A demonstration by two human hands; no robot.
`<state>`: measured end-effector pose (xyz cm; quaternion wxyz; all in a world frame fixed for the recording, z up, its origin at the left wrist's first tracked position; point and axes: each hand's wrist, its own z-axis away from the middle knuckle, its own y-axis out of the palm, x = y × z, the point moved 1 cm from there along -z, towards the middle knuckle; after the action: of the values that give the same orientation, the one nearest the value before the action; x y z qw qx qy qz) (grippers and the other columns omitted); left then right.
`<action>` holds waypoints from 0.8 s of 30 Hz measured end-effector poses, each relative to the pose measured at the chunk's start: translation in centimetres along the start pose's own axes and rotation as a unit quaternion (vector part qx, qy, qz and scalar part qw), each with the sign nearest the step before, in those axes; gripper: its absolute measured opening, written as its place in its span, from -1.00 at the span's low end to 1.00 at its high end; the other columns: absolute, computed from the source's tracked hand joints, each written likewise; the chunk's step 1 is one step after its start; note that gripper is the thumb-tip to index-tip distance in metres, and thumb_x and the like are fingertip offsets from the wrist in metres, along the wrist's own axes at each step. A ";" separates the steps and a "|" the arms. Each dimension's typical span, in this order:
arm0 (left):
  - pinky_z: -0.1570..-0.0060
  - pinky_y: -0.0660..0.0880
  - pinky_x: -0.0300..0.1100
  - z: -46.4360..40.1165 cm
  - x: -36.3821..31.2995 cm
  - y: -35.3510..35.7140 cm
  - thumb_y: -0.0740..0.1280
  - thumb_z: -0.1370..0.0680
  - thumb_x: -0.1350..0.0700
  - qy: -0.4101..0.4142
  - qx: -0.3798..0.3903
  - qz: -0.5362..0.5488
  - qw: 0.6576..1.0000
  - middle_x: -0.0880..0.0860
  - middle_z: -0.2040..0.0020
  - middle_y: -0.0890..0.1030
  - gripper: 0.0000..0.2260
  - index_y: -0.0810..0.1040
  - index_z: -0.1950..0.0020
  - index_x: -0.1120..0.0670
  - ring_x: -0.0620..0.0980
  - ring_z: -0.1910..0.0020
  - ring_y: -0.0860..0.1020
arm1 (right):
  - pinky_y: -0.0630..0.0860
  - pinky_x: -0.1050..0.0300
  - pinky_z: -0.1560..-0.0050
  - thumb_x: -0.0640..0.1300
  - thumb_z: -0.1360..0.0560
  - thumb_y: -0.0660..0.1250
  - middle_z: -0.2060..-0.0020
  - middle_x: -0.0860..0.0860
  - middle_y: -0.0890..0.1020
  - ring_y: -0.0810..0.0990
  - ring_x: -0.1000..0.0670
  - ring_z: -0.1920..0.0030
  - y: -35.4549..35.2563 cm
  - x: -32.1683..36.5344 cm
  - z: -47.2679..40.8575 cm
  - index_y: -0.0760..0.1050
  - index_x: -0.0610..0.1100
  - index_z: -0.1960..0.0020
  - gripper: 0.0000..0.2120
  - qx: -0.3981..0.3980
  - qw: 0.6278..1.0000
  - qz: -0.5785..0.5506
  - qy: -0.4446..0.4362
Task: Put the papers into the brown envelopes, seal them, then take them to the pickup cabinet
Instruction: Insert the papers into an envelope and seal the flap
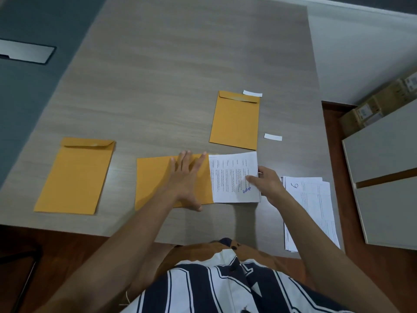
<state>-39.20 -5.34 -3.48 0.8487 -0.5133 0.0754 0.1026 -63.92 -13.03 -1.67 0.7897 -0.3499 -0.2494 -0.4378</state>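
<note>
Right hand pinched the printed sheet, feeding it into the envelope mouth.
Left hand lay flat, fingers spread, pinning the brown envelope steady beside that pinch.

Brown envelopes: you have three; one under your left hand, one well to its left, one beyond your right hand.
Folded papers: one, pinched by your right hand, its end at the mouth of the envelope you press flat.
Paper stacks: one, just right of your right hand.
White strips: two, one and another, both beyond your right hand.
Hands: two.
</note>
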 end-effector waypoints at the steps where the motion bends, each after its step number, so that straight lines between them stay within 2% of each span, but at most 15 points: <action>1: -0.47 -0.15 0.32 -0.1 -0.1 -0.1 0.59 -0.04 -0.35 0.006 -0.006 -0.006 1.000 0.19 -0.59 -0.24 0.45 -0.52 -0.47 -0.16 0.21 -0.54 -0.33 | 0.61 0.01 0.06 -0.25 -0.52 0.36 -0.10 -0.08 0.66 0.68 -0.10 0.00 0.1 0.0 0.1 0.55 -0.11 -0.19 -0.75 -0.001 1.000 0.004 -0.001; 5: -0.48 -0.14 0.31 -0.2 0.0 -0.7 0.55 -0.05 -0.38 0.029 -0.026 -0.024 0.999 0.23 -0.58 -0.08 0.42 -0.48 -0.49 -0.15 0.26 -0.56 -0.24 | 0.62 -0.05 -0.03 -0.29 -0.53 0.33 -0.12 -0.07 0.64 0.66 -0.11 -0.03 0.6 0.3 0.5 0.54 -0.09 -0.14 -0.78 -0.008 1.000 0.013 -0.005; 9: -0.48 -0.17 0.31 0.2 -0.5 -1.0 0.54 -0.11 -0.37 0.052 -0.029 -0.027 0.998 0.21 -0.58 -0.06 0.37 -0.46 -0.50 -0.15 0.26 -0.56 -0.22 | 0.57 0.16 0.20 -0.26 -0.54 0.34 -0.08 -0.02 0.62 0.66 -0.05 0.03 1.5 0.8 1.1 0.53 -0.14 -0.22 -0.74 0.000 1.000 0.028 -0.013; 14: -0.45 -0.09 0.37 0.7 -0.9 -0.8 0.54 -0.13 -0.37 0.060 -0.028 -0.022 0.998 0.20 -0.56 -0.04 0.35 -0.46 -0.50 -0.15 0.28 -0.56 -0.18 | 0.60 0.09 0.08 -0.26 -0.53 0.36 -0.08 -0.05 0.65 0.67 -0.05 0.03 1.8 1.1 1.5 0.56 -0.15 -0.21 -0.74 -0.002 0.999 0.032 -0.021; 19: -0.43 -0.01 0.38 0.7 -0.5 -0.5 0.52 -0.08 -0.43 0.054 -0.005 -0.035 0.998 0.16 -0.59 -0.14 0.38 -0.47 -0.49 -0.16 0.23 -0.57 -0.18 | 0.56 0.16 0.21 -0.25 -0.53 0.38 -0.11 -0.07 0.65 0.66 -0.03 0.06 1.6 1.2 1.8 0.55 -0.16 -0.24 -0.72 0.005 1.000 0.025 -0.008; 24: -0.40 0.01 0.40 0.5 -0.9 -0.5 0.50 -0.09 -0.44 0.072 -0.018 -0.050 0.996 0.20 -0.56 -0.02 0.36 -0.46 -0.50 -0.16 0.26 -0.56 -0.10 | 0.50 0.21 0.28 -0.25 -0.53 0.38 -0.13 -0.08 0.65 0.66 -0.03 0.07 1.9 1.2 2.2 0.54 -0.17 -0.26 -0.70 0.004 0.999 0.032 0.003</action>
<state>-39.98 -5.21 -2.60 0.8359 -0.5376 0.1082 0.0239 -61.89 -11.20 -0.07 0.8055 -0.3533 -0.2370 -0.4125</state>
